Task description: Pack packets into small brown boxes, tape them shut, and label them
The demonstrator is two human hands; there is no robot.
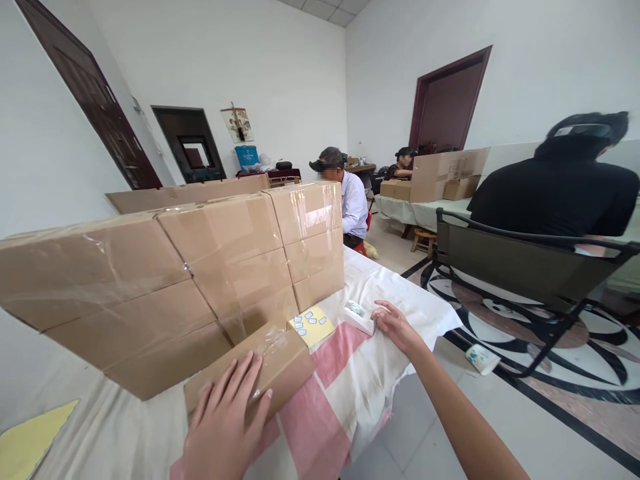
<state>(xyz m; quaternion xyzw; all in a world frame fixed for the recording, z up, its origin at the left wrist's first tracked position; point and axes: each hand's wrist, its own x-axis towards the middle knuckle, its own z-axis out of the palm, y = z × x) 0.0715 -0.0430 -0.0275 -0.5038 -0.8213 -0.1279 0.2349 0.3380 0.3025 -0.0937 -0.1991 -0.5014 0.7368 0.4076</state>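
Note:
My left hand point(231, 407) lies flat on top of a taped cardboard box point(287, 363), fingers stretched out and slightly spread. To the right, my right hand point(395, 325) has its fingers curled at the right end of a small white box point(359, 319) with a greenish patch on its top. The fingertips seem to grip that end, though the contact is partly hidden. Between the two boxes lies a yellow sheet point(320, 325) bearing several small white, dark-edged labels. Behind my left hand rises a stack of taped cardboard boxes point(240, 267).
A white and pink cloth point(320, 427) covers the table. Another yellow sheet point(35, 440) lies at the left. A white cup-like item point(483, 360) is on the floor near a folding chair point(520, 260) where a person in black point(550, 180) sits. Two other people sit farther back.

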